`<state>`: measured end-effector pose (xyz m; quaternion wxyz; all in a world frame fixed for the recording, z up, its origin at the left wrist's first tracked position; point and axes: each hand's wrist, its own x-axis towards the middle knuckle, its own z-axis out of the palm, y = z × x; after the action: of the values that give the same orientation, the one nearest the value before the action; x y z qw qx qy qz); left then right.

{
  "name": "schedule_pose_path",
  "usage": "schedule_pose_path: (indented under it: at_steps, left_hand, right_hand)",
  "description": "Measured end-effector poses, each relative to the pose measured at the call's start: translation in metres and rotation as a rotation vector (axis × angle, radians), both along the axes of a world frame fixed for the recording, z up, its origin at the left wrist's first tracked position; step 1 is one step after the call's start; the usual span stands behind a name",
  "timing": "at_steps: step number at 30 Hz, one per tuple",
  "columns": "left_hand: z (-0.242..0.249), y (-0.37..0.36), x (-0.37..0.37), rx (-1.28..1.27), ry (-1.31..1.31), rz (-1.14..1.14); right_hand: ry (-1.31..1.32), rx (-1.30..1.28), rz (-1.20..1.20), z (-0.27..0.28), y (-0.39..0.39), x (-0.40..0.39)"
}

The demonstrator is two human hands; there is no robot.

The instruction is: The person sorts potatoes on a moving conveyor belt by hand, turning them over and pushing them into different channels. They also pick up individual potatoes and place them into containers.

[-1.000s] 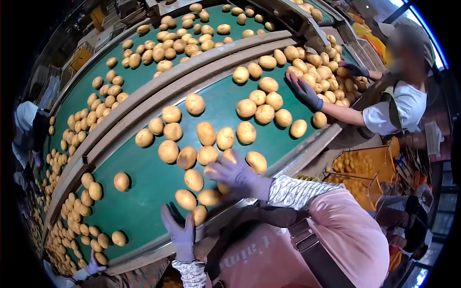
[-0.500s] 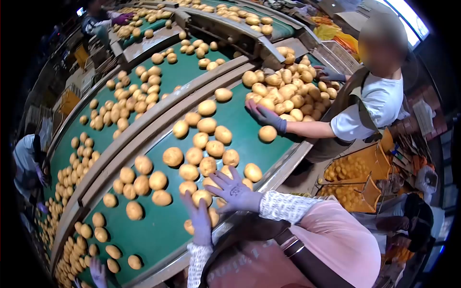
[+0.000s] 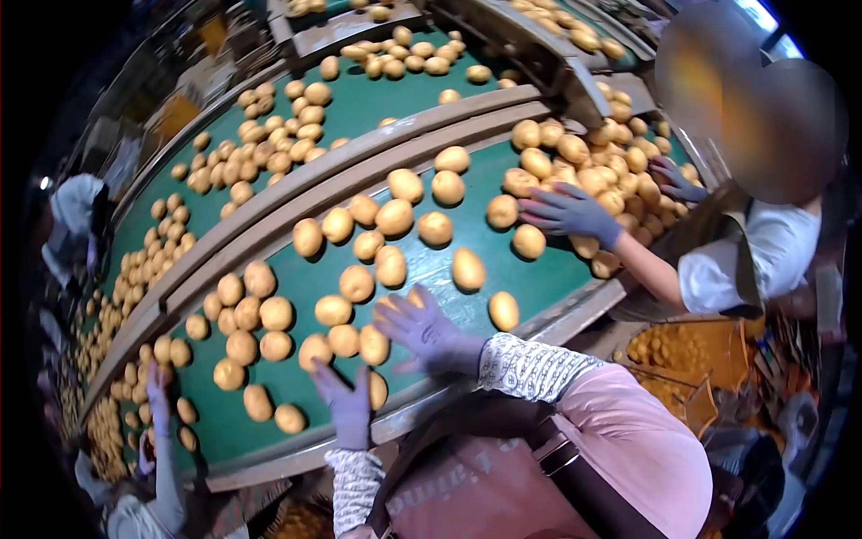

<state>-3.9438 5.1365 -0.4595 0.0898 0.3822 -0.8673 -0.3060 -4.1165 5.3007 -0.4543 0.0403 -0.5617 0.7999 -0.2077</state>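
Both of my hands wear lilac gloves and reach over a green conveyor belt (image 3: 467,229) scattered with potatoes. My right hand (image 3: 433,332) is open, its fingers spread, touching or just above a potato (image 3: 391,314) that shows in part past the fingertips. Near the belt's front edge, my left hand (image 3: 344,404) is open with thumb and fingers apart. One potato (image 3: 378,390) lies beside its thumb, and another potato (image 3: 315,350) is just past its fingertips. I see nothing gripped in either hand.
A co-worker's gloved hand (image 3: 570,214) rests at a heap of potatoes (image 3: 620,171) on the right. At the lower left another worker's glove (image 3: 158,391) reaches over the belt. A curved rail (image 3: 359,153) divides two lanes. An orange crate (image 3: 732,346) of potatoes stands beyond the front edge.
My view has turned, shifting the scene. The potatoes near my hands lie in a different arrangement. My hands are a little farther apart, both still open. The co-worker's hand now lies against the heap.
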Motion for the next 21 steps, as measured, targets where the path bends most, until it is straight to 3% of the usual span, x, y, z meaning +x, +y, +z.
schedule_pose_path:
  at_steps: [2,4,6,7,8,9,10,11,12,13,14,15,16,17,18,20,21]
  left_hand:
    - [-0.017,0.004,-0.004,-0.037,0.049,-0.295]
    - [0.006,0.025,-0.009,0.091,0.121,-0.412]
    - [0.033,0.019,-0.005,0.246,0.130,-0.257]
    - [0.053,0.012,-0.004,0.022,0.188,-0.091]
    - [0.036,-0.017,0.010,-0.057,0.270,0.046]
    - [0.025,-0.047,0.017,0.094,0.474,0.207]
    - [0.048,-0.045,0.006,-0.077,0.433,0.285]
    - [0.015,-0.094,0.029,-0.343,0.150,0.120]
    - [0.000,-0.087,0.012,-0.300,0.109,0.182]
    - [-0.014,-0.083,-0.005,-0.260,0.056,0.237]
    - [-0.018,-0.078,-0.019,-0.220,0.006,0.285]
    - [-0.016,-0.081,-0.029,-0.063,0.154,0.266]
    - [-0.046,-0.097,-0.035,-0.020,0.291,0.179]
    - [-0.046,-0.087,-0.047,-0.062,0.236,0.063]
    - [-0.040,-0.070,-0.058,-0.103,0.185,-0.045]
    - [0.003,0.001,-0.095,0.105,0.288,-0.166]
    - [0.004,0.023,-0.103,0.062,0.270,-0.219]
  right_hand:
    - [0.007,0.111,-0.117,0.009,0.008,-0.024]
    - [0.275,0.123,-0.201,-0.019,0.047,-0.062]
    - [0.134,0.139,-0.281,0.002,0.088,-0.094]
    - [0.200,0.216,-0.339,0.000,0.111,-0.108]
    - [0.275,0.296,-0.406,0.000,0.134,-0.123]
    - [0.252,0.281,-0.534,0.003,0.154,-0.135]
    - [0.231,0.265,-0.659,0.006,0.172,-0.148]
    - [0.217,0.180,-0.837,-0.004,0.188,-0.166]
    - [0.189,0.096,-1.010,-0.014,0.196,-0.181]
    - [-0.009,0.084,-1.127,-0.024,0.206,-0.196]
    - [-0.042,0.070,-1.149,-0.015,0.194,-0.196]
    - [0.033,0.131,-1.086,-0.012,0.184,-0.190]
    - [0.109,0.191,-1.029,-0.010,0.175,-0.182]
    - [0.085,0.075,-0.898,-0.013,0.172,-0.172]
    - [0.066,-0.036,-0.757,-0.017,0.169,-0.162]
    - [0.001,0.094,-0.666,0.015,0.149,-0.124]
    - [0.016,0.030,-0.619,0.009,0.146,-0.108]
